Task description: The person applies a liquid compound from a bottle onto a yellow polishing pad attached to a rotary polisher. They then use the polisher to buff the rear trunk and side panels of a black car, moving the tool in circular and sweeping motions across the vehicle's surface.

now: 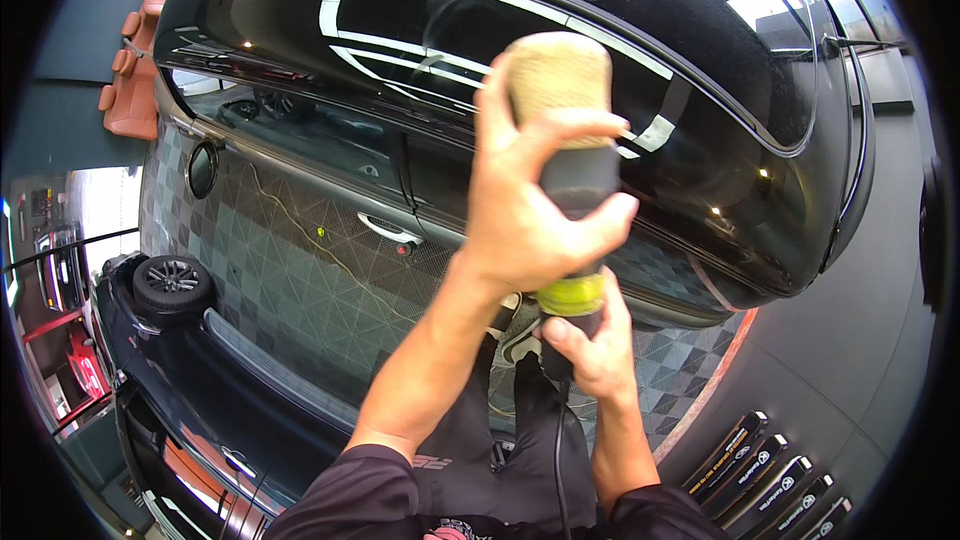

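Observation:
A corded car polisher [583, 180] with a tan, fuzzy-looking cover [560, 80] on its head is held up in front of me, over the side of a glossy black car [430, 30]. My left hand [520, 210] wraps round its dark neck and head, fingers and thumb spread along the sides. Lower down, my right hand [600, 350] grips the handle just below a lime-green ring [570, 295]. From the handle a black cord [562, 460] hangs down past my body. The polisher's pad is hidden, and I cannot tell whether it touches the paint.
Behind me to the left stands a second dark car [250, 370]. A yellowish cord [275, 208] trails over the tiled floor [320, 270]. Several long black boxes [745, 455] lie at the lower right. Brown seats [132, 90] stand at the far left.

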Available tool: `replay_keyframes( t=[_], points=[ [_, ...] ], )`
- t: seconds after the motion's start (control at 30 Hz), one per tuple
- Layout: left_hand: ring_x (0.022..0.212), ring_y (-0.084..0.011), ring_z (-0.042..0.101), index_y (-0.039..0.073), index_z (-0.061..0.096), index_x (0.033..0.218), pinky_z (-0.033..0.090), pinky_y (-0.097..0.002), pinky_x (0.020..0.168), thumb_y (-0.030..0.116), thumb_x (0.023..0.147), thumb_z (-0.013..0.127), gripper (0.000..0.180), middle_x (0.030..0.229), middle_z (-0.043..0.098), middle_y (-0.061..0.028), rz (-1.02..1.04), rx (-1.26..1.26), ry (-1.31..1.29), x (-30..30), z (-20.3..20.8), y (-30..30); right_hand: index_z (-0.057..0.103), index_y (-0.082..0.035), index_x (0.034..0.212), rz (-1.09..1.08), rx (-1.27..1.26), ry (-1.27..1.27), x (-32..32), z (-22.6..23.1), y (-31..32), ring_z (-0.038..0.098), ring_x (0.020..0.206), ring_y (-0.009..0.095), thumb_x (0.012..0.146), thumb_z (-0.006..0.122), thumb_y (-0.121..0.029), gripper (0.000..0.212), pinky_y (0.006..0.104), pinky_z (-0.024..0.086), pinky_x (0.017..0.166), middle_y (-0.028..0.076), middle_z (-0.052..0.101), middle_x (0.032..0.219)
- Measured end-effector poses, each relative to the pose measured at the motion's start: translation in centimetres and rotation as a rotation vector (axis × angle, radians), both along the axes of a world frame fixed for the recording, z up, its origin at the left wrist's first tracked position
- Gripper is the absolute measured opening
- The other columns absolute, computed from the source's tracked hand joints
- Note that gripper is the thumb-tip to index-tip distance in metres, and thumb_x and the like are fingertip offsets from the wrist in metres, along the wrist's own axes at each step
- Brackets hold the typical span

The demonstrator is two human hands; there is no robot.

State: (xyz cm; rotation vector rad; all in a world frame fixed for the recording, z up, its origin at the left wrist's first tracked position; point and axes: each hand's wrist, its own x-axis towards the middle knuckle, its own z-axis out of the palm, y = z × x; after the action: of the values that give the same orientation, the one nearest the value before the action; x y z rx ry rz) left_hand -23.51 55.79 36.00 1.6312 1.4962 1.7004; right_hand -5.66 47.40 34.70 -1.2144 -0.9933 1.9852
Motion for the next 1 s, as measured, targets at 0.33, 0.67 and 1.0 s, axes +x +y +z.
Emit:
replay_keyframes(
  t=[0.33,0.67,1.0],
  points=[
    [0.106,-0.0219,0.065,0.009,0.071,0.118,0.055,-0.0348,0.093,0.016,0.070,0.089,0.052,0.119,0.061,-0.0077,0.086,-0.167,-0.150,-10.0,1.1,0.2,0.016,-0.003,0.164,0.296,0.412,0.023,-8.2,-0.8,4.4,0.061,0.130,0.035,0.082,0.085,-0.025,0.109,0.0420,0.046,0.111,0.024,0.060,0.141],
    [0.111,-0.0239,0.063,0.009,0.069,0.116,0.051,-0.0375,0.098,0.015,0.067,0.086,0.053,0.118,0.061,-0.0096,-0.033,-0.064,0.060,-2.9,1.1,1.6,0.025,-0.002,0.163,0.045,0.234,0.103,-2.6,-1.5,1.9,0.058,0.131,0.023,0.084,0.087,-0.025,0.103,0.0375,0.044,0.112,0.016,0.060,0.143],
    [0.134,-0.0507,0.043,0.011,0.074,0.100,0.041,-0.0526,0.112,0.013,0.056,0.080,0.045,0.144,0.038,-0.0339,-0.270,0.033,-0.225,12.2,0.8,4.8,0.048,0.003,0.133,-0.328,0.165,-0.026,6.1,-0.2,-1.2,0.071,0.077,0.022,0.073,0.091,-0.033,0.082,0.0338,0.059,0.071,0.013,0.069,0.096]
  ],
)
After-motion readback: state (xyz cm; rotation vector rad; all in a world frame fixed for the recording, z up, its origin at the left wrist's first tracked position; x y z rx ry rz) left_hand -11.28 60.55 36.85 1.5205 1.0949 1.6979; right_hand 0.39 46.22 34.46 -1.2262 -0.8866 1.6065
